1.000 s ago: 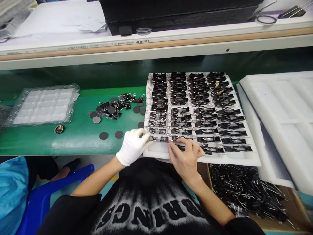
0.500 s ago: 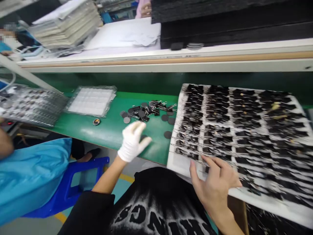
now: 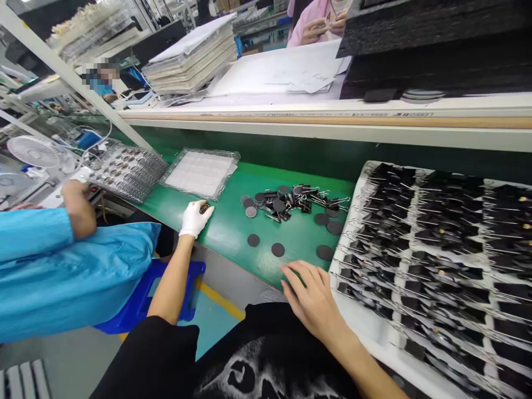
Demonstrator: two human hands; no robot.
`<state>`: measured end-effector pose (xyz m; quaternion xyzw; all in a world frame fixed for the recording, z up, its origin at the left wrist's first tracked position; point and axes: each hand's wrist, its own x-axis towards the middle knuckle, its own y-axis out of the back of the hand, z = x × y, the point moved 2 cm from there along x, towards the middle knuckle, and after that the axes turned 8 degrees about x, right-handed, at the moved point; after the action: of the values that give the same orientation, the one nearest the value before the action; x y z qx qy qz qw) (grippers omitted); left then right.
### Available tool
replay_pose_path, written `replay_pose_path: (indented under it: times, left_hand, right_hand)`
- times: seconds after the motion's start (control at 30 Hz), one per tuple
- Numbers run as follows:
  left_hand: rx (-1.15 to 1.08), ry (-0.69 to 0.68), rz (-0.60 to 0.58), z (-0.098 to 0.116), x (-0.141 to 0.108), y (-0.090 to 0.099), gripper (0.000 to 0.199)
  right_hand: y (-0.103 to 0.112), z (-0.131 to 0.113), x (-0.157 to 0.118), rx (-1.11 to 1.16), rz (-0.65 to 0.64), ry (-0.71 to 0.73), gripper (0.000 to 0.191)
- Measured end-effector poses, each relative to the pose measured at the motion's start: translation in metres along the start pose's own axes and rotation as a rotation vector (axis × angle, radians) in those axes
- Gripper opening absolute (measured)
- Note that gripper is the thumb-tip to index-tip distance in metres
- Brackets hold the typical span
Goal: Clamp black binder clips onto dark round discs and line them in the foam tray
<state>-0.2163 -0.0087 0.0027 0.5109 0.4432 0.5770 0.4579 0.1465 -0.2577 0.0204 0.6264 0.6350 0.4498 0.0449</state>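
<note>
My left hand [image 3: 194, 220], in a white glove, reaches to the left part of the green table [image 3: 224, 230]. Its thumb and fingers close around a small round metal-rimmed part [image 3: 204, 208]. My bare right hand [image 3: 311, 291] hangs over the table's front edge with fingers apart, holding nothing. Ahead of it lie a dark flat disc [image 3: 278, 250] and a smaller disc [image 3: 253, 240]. Behind these is a heap of black binder clips [image 3: 306, 206] mixed with more discs. To the right, a white tray [image 3: 347, 310] holds rows of binder clips clamped on dark pieces.
A clear plastic tray with white sheet [image 3: 201, 173] lies at the back left, beside stacked clear trays of round parts [image 3: 128, 172]. A shelf edge [image 3: 316, 130] runs across above the table. A co-worker in blue [image 3: 83, 266] sits close on the left, over a blue stool [image 3: 193, 282].
My left hand has moved left from the middle of the table to the round part and closed on it. My right hand has moved left, away from the clip tray. The view has turned left.
</note>
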Motion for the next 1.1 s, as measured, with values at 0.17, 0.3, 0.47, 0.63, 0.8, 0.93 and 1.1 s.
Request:
replay_pose_path:
  times: [0.17, 0.3, 0.47, 0.63, 0.8, 0.93, 1.1]
  left_hand:
    - [-0.116, -0.116, 0.078, 0.039, -0.026, 0.009, 0.058]
    - [-0.3, -0.653, 0.137, 0.131, -0.085, 0.033, 0.057]
    - [-0.242, -1.459, 0.001, 0.222, -0.128, 0.048, 0.051]
    - [-0.136, -1.149, 0.102, 0.204, -0.054, 0.037, 0.038]
    - [0.091, -0.985, -0.001, 0.173, -0.004, 0.014, 0.021]
    - [0.05, -0.969, 0.01, 0.165, -0.007, 0.013, 0.013]
    - [-0.1, -0.811, 0.145, 0.166, -0.041, 0.037, 0.022]
  right_hand:
    - [0.0, -0.001, -0.014, 0.818, 0.107, -0.473, 0.038]
    - [-0.012, -0.007, -0.011, 1.603, 0.189, -0.9, 0.048]
    - [-0.019, 0.002, 0.0, 1.927, 0.343, -1.094, 0.049]
    - [-0.019, 0.01, 0.0, 1.964, 0.42, -1.136, 0.049]
    - [-0.023, 0.01, 0.0, 1.958, 0.416, -1.144, 0.049]
    - [-0.023, 0.01, 0.002, 1.944, 0.431, -1.136, 0.047]
    - [-0.021, 0.008, 0.005, 1.927, 0.463, -1.093, 0.039]
